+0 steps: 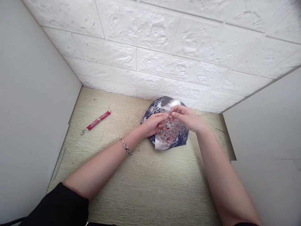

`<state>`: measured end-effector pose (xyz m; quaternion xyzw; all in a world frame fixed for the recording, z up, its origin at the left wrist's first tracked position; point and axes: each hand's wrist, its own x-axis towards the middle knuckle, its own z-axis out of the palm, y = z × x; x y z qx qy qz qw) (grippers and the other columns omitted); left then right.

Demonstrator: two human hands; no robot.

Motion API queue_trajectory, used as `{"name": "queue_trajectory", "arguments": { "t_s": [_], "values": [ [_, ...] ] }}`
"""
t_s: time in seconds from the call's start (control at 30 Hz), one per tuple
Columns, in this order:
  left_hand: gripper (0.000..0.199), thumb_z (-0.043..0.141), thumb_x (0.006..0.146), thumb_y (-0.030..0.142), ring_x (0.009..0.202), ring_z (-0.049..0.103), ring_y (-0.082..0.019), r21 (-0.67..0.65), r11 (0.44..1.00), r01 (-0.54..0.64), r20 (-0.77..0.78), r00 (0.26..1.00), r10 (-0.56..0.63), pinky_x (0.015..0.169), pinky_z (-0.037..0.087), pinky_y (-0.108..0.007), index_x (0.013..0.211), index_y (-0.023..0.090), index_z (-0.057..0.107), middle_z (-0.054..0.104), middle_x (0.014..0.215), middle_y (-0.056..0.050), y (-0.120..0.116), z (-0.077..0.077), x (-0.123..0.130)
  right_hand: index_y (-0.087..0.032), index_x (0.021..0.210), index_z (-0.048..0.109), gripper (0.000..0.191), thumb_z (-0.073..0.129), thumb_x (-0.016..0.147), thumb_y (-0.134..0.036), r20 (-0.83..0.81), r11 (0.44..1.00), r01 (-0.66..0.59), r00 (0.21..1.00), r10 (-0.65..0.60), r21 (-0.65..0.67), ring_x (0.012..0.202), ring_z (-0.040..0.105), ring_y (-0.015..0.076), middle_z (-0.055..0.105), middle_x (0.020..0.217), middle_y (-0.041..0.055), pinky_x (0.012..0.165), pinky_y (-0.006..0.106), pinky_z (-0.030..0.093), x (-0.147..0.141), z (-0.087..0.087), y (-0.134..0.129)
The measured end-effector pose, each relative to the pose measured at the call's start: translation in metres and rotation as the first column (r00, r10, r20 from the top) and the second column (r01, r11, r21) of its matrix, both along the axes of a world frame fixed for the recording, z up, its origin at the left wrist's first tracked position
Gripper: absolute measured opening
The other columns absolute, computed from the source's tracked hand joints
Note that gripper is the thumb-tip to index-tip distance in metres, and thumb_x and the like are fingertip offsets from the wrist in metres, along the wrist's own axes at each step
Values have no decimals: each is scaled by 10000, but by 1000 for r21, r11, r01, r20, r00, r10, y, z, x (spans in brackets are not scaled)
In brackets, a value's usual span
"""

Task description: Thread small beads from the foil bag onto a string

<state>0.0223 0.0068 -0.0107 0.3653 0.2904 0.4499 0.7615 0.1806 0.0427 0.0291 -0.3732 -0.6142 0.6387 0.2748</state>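
Note:
Many small coloured beads (pixel 168 133), mostly clear, pink and red, lie heaped in a blue and silver fabric tray (pixel 150 110) near the wall. Over the beads my left hand (pixel 155 123) is closed, its thumb and forefinger pinched together. My right hand (pixel 184 116) meets it from the right, also in a pinch, with the fingertips of both hands almost touching. Whatever sits between the fingertips is too small to make out. Part of the bead heap is hidden under the hands.
On the wooden table (pixel 141 182) at the left lies a slim red tube-like packet (pixel 98 120). Small shiny bits (pixel 82 132) are beside its lower end. A white brick-patterned wall (pixel 145 56) rises behind, with grey panels (pixel 35 94) on both sides.

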Motion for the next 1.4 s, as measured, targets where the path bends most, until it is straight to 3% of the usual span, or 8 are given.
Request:
{"name": "queue_trajectory", "arguments": {
  "t_s": [0.43, 1.03, 1.27, 1.4],
  "values": [
    [180, 556, 735, 311, 409, 275, -31, 4, 1000, 1, -7, 1000, -1, 485, 354, -194, 770, 140, 602, 248, 448, 77, 0, 1, 0, -182, 806, 534, 113, 587, 739, -257, -89, 998, 4, 996, -9, -60, 678, 542, 76, 586, 733, -17, 699, 239, 430, 1, -2, 1],
    [175, 553, 739, 307, 408, 261, -28, 12, 1000, 0, -5, 1000, 0, 475, 342, -191, 756, 136, 588, 239, 463, 78, 1, -1, 0, -178, 808, 540, 129, 606, 713, -235, -31, 999, -2, 1000, 1, -34, 688, 543, 64, 585, 728, -29, 716, 225, 429, 1, -1, 0],
    [169, 567, 731, 305, 412, 270, -28, -1, 1000, -6, 0, 1000, 6, 486, 345, -196, 701, 138, 557, 255, 459, 79, 1, -1, 0, -187, 794, 564, 133, 611, 698, -265, 36, 999, -17, 999, 16, 34, 709, 540, 84, 565, 724, -32, 735, 253, 431, -1, 1, 0],
    [175, 584, 717, 299, 411, 281, -27, -20, 1000, -9, 5, 1000, 9, 491, 339, -199, 677, 132, 553, 260, 455, 79, 1, -1, 0, -163, 733, 578, 130, 611, 681, -277, 190, 982, 18, 980, -54, 188, 684, 526, 107, 577, 692, -8, 683, 260, 416, -3, 7, -2]
  ]
}}
